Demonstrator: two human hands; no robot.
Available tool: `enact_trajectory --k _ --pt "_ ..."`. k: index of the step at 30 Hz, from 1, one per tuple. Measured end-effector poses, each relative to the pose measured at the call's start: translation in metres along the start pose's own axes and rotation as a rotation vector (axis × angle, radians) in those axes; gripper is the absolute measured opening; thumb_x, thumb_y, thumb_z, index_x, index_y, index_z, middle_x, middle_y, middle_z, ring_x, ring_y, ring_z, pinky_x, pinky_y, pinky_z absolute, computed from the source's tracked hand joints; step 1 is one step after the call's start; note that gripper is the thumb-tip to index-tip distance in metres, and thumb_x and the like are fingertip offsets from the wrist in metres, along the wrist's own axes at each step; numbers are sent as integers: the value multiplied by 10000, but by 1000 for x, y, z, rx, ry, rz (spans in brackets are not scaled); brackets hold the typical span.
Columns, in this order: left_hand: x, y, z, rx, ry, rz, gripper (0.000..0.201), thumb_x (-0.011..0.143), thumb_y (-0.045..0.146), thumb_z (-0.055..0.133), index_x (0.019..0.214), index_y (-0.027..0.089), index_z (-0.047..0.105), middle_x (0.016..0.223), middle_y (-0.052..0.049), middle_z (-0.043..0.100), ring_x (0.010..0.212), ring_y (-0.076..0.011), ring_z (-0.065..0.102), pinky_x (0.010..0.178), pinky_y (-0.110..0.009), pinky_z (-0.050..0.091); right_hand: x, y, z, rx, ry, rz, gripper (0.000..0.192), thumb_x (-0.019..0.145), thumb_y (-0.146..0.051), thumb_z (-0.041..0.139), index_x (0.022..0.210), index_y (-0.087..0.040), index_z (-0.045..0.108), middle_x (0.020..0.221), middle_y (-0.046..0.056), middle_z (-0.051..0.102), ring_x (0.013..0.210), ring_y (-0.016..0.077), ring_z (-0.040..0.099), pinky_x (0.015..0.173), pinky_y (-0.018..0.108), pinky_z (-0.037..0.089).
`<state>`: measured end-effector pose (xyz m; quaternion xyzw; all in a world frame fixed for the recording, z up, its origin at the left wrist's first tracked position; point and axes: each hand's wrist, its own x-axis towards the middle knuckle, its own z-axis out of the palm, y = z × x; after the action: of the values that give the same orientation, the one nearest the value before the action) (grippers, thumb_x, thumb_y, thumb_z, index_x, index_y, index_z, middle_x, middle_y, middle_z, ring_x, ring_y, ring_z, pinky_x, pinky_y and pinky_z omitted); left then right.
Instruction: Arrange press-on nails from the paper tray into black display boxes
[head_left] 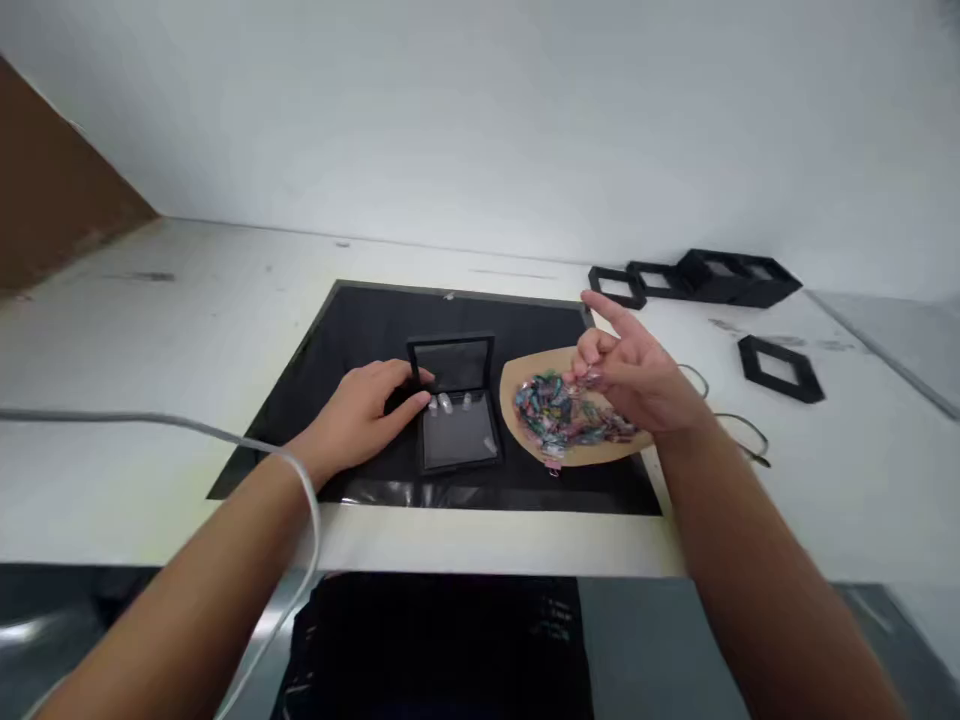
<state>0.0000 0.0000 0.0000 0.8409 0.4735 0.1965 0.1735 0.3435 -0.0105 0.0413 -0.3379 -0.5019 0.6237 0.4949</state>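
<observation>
A small black hinged display case with a clear lid (457, 405) is placed open near the middle of a black rectangular mat (360, 340), which lies on the white desk (150, 330) close to its front edge. The left hand (367, 410) is laid on the mat at the left side of the case, fingers loosely curled, with the fingertips touching the case edge. A few small pale pieces (448, 403) are seen inside the case, along the hinge line.

Just to the right of the case, a tan round paper sheet (525, 375) carries a heap of small multicoloured pieces (562, 412). The right hand (637, 375) is held above this heap, with thumb and middle fingers pressed together on one small piece and the index finger extended upward.

Several empty black square frames (780, 368) are located toward the rear right corner of the desk. A thin grey cable (187, 428) is draped across the left forearm.
</observation>
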Motion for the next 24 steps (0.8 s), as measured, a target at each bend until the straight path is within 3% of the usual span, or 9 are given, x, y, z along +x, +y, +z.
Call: enact_trajectory --k 6,12,18,24 --pt "0 0 2 -1 5 6 339 1001 518 488 1137 252 648 1168 -25 727 1102 -257 665 961 -417 488 0 1 -1 -125 146 -85 719 710 -153 821 1353 -342 561 799 -69 542 861 151 673 982 405 584" --pt "-2 -2 4 9 18 -1 345 991 522 504 1161 261 651 1173 -32 728 1095 -268 663 952 -428 479 -4 -3 -9 -167 146 -175 690 722 -209 784 1345 -416 573 822 -50 527 950 179 640 1119 487 492" --pt "-2 -1 4 8 21 -2 348 984 518 512 1156 253 659 1156 -32 730 1085 -262 664 953 -429 485 -5 -3 -11 -254 129 -218 670 742 -235 752 1363 -414 576 786 -41 507 895 202 619 1034 479 540" --pt "-2 2 3 24 19 -4 370 983 523 505 1167 243 662 1164 -41 731 1084 -265 666 964 -439 486 -7 -5 -11 -140 81 -184 622 699 -180 799 1278 -374 676 725 -59 532 738 153 594 840 351 605"
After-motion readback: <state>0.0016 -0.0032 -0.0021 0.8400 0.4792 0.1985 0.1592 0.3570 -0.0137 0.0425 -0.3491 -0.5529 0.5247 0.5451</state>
